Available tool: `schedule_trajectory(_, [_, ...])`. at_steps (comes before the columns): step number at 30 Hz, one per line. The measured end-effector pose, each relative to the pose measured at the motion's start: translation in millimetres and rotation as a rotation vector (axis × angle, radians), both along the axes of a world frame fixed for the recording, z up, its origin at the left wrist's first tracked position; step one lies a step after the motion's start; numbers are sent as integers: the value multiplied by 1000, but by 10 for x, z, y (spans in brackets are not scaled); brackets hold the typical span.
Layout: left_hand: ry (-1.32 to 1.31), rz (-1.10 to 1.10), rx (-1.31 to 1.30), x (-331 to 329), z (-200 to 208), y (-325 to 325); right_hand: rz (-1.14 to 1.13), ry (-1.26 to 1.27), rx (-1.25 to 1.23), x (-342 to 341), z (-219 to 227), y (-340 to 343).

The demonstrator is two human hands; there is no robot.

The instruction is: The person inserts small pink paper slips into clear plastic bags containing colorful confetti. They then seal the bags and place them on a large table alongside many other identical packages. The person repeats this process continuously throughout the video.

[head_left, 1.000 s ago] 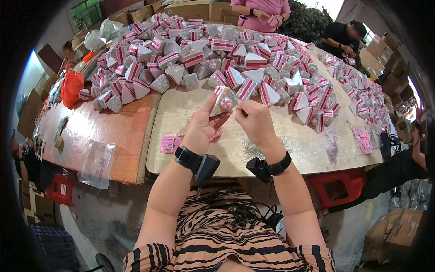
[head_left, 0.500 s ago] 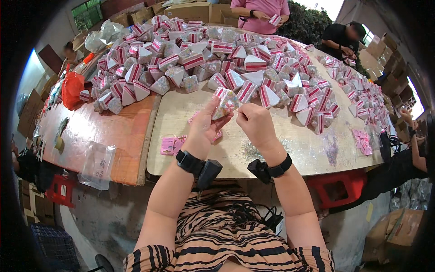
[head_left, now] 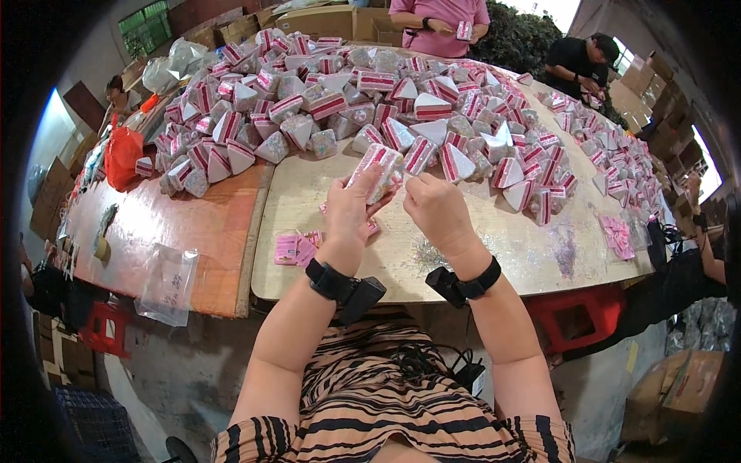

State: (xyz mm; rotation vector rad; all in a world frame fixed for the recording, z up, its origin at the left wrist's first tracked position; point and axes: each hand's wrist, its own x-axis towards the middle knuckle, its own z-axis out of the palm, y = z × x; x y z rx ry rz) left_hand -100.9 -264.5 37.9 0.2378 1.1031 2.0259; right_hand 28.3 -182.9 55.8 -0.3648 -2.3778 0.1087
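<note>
Head view: I see a cake slice (head_left: pixel 388 176) pinched in the left hand (head_left: pixel 351 204)
From my end, the slice sits above the table (head_left: pixel 517 251), before the pile of slices (head_left: pixel 340 100); the right hand (head_left: pixel 437 210) curls just beside it, and I cannot tell whether it pinches anything

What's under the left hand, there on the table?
Pink cards lie on the table to the left of the left hand, which holds a wedge; more pink shows to its right. The hand and wrist cover whatever lies between.
</note>
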Motion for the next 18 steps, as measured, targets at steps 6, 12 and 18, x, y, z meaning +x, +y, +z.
schedule_trajectory(6, [61,79,-14,64,46,16,24,25,7,-16,-28,46])
schedule_trajectory(12, [108,92,-10,84,57,47,-18,1,47,-9,-28,54])
schedule_trajectory(18, [44,44,3,11,26,51,-25,13,30,-12,-11,55])
